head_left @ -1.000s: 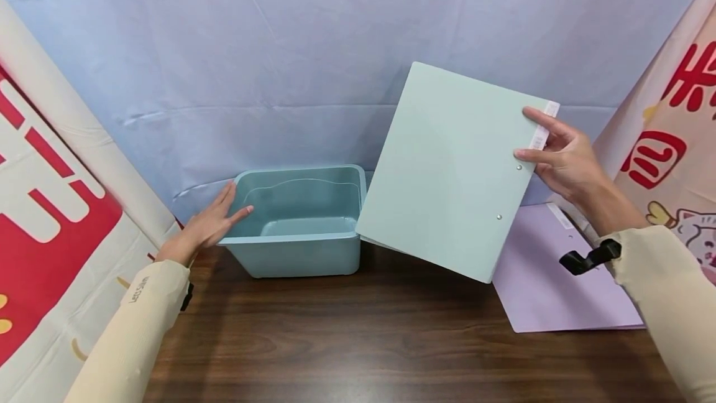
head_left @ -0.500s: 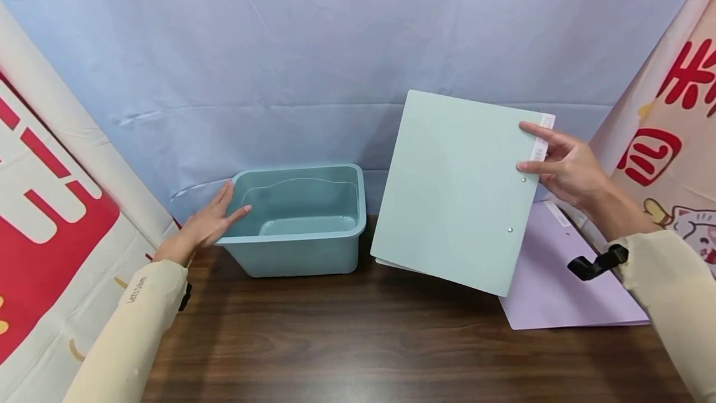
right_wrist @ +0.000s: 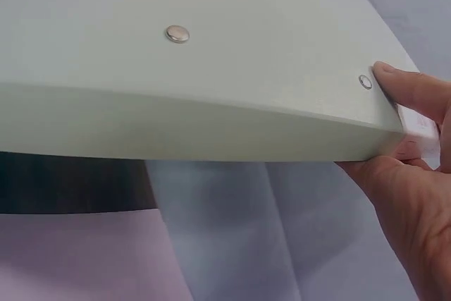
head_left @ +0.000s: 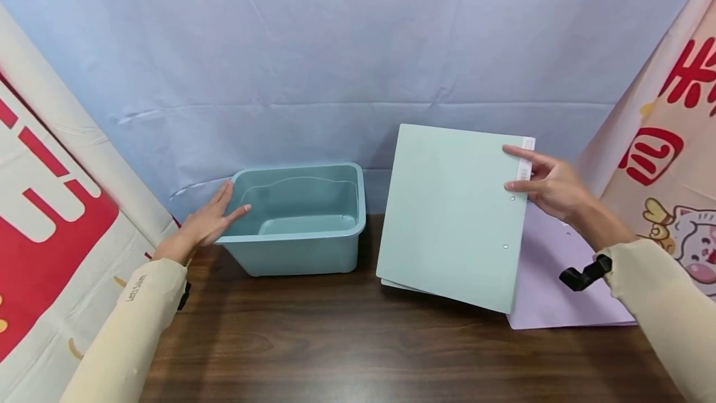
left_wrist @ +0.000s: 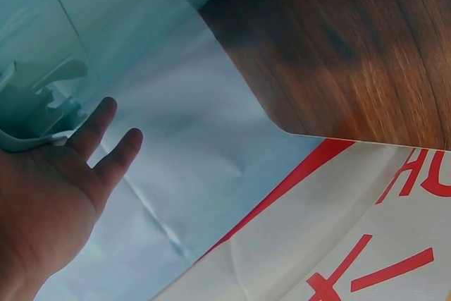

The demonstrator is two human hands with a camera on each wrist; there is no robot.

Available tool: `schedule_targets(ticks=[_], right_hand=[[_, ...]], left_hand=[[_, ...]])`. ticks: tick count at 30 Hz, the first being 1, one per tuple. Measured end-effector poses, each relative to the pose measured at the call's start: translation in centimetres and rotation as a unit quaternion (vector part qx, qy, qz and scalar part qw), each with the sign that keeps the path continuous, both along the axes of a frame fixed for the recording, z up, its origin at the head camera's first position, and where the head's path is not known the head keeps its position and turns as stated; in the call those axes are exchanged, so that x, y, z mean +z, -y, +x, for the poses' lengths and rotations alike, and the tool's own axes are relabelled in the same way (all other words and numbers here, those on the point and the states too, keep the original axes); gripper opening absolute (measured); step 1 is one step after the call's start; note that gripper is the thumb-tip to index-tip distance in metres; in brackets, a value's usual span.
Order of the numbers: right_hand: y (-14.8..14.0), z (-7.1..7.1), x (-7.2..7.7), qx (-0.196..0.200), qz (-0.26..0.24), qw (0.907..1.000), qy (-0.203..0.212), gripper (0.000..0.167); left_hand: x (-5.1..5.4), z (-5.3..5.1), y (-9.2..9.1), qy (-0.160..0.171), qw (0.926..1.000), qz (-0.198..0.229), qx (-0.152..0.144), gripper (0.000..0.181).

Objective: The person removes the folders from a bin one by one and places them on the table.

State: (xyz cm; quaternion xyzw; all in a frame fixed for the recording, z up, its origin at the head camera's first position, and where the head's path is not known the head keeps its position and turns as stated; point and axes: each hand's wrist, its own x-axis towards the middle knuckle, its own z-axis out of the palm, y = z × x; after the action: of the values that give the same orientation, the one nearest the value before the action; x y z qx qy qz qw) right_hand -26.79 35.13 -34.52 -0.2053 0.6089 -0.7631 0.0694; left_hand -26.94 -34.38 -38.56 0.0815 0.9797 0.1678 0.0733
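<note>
A pale green file folder [head_left: 453,216], with two metal rivets and a white spine label, hangs over the table to the right of the bin. My right hand [head_left: 554,188] pinches its spine near the upper right corner, thumb on the cover and the other fingers partly hidden behind; the right wrist view shows this grip [right_wrist: 416,132] closely. On the left edge of a blue-green plastic bin [head_left: 291,257] rests my left hand [head_left: 207,222], fingers straight and thumb over the inside. Straight fingers [left_wrist: 116,160] show outside the rim in the left wrist view.
A purple file folder [head_left: 565,291] lies on the dark wooden table [head_left: 335,341] at the right, partly covered by the green one. Pale blue cloth [head_left: 313,61] hangs behind. Printed banners stand at left [head_left: 50,204] and right [head_left: 665,160].
The right hand has lowered the green folder and straightened its tilt; its lower left corner no longer overlaps the bin. The left hand and bin stay in place.
</note>
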Motion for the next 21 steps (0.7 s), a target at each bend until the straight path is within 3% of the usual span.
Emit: schedule_targets(ticks=[12, 21], right_hand=[[1.1, -1.3, -2.0, 0.028, 0.034, 0.9985, 0.033, 0.082], [2.5, -2.0, -3.5, -0.029, 0.132, 0.9885, 0.067, 0.086]], left_hand=[[0.0, -0.1, 0.1, -0.004, 1.0000, -0.001, 0.000, 0.097], [0.1, 0.1, -0.1, -0.001, 1.0000, 0.002, -0.002, 0.098]])
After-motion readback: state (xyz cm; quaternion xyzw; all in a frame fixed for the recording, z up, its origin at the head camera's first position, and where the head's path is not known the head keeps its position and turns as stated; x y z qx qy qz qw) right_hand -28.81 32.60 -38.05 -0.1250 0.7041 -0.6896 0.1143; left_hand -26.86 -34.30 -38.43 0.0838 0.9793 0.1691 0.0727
